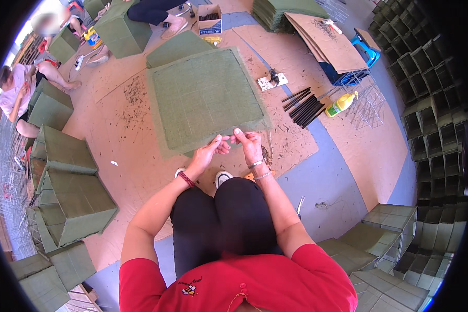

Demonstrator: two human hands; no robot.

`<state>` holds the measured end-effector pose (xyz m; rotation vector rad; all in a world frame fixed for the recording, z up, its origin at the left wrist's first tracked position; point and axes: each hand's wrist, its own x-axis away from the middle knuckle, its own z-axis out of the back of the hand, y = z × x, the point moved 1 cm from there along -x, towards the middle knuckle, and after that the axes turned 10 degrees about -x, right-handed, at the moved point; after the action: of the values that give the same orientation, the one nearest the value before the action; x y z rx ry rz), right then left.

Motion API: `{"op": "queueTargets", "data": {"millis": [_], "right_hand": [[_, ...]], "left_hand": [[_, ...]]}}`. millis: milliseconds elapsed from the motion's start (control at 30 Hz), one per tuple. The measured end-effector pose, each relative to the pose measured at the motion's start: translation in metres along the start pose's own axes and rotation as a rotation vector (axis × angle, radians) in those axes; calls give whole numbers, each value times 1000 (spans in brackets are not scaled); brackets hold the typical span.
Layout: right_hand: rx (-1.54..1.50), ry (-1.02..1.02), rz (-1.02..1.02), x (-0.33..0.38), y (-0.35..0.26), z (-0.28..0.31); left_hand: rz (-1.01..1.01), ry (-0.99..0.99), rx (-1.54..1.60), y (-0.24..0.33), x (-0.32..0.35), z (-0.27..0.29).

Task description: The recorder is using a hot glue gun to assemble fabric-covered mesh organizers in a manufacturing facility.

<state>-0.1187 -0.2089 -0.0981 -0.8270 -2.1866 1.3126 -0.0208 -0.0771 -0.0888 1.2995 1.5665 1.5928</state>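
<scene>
A green mesh panel (205,96), roughly square with a loose mesh border, lies in front of my knees; faint straight lines show through its surface. At its near edge my left hand (209,153) is closed in a pinch on the border, thumb uppermost. Just to the right, my right hand (250,146) pinches the same border, its thumb pointing forward. The two sets of fingertips nearly meet. Whether a small thread or piece lies between them is too fine to make out. Beyond the panel's far edge, another green mesh sheet (177,48) sticks out.
Black rods (306,108) and a yellow bottle (341,104) are at the right, near a cardboard-topped blue crate (327,44). Scissors (300,207) lie by my right arm. Green mesh boxes (75,197) stand at the left, stacked ones (431,104) at the right. Other people sit farther off.
</scene>
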Motion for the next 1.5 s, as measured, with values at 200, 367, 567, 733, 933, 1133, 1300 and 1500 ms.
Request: {"op": "queueTargets", "data": {"millis": [200, 367, 567, 733, 933, 1133, 1300, 1500], "right_hand": [[-107, 103, 77, 1, -10, 19], [-85, 102, 53, -4, -5, 17], [-46, 139, 65, -10, -6, 13], [-63, 148, 86, -12, -5, 14], [-114, 144, 72, 0, -3, 22], [-235, 211, 130, -3, -8, 22], [-224, 239, 68, -9, -5, 24], [-185, 255, 94, -13, -5, 19]], "left_hand": [[-17, 28, -66, 4, 4, 1], [-5, 12, -81, 2, 4, 2], [13, 16, -60, 4, 4, 4], [16, 12, -82, 6, 1, 4], [-12, 14, -107, 4, 3, 6], [-4, 25, -120, 6, 3, 5], [3, 21, -115, 7, 2, 4], [-4, 40, -115, 9, 3, 3]]}}
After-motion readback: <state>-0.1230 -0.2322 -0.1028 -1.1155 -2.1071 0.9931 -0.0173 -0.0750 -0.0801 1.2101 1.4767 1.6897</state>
